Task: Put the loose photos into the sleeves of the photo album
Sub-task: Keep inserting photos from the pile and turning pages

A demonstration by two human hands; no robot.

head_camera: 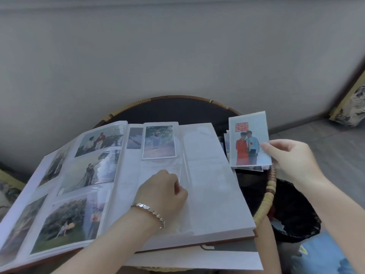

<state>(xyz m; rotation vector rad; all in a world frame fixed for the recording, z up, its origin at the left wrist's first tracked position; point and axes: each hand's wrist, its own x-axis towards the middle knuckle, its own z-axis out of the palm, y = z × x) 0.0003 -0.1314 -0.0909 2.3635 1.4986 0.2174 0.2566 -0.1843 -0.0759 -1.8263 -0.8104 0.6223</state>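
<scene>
My right hand [292, 161] has a pinching grip on a photo of a couple [249, 139], just above the stack of loose photos [248, 168]. Left of it, my left hand [164, 191], fingers curled, grips an empty sleeve [156, 165] in the open photo album [209, 175].

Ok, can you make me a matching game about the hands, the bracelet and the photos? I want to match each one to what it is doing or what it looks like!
Things:
1. left hand
2. right hand
3. bracelet
4. photo pile

Clues:
A. silver
B. holds a photo of two people
C. lies right of the album
D. pinches an empty sleeve

Pairs: 1-D, 2-B, 3-A, 4-C
</scene>
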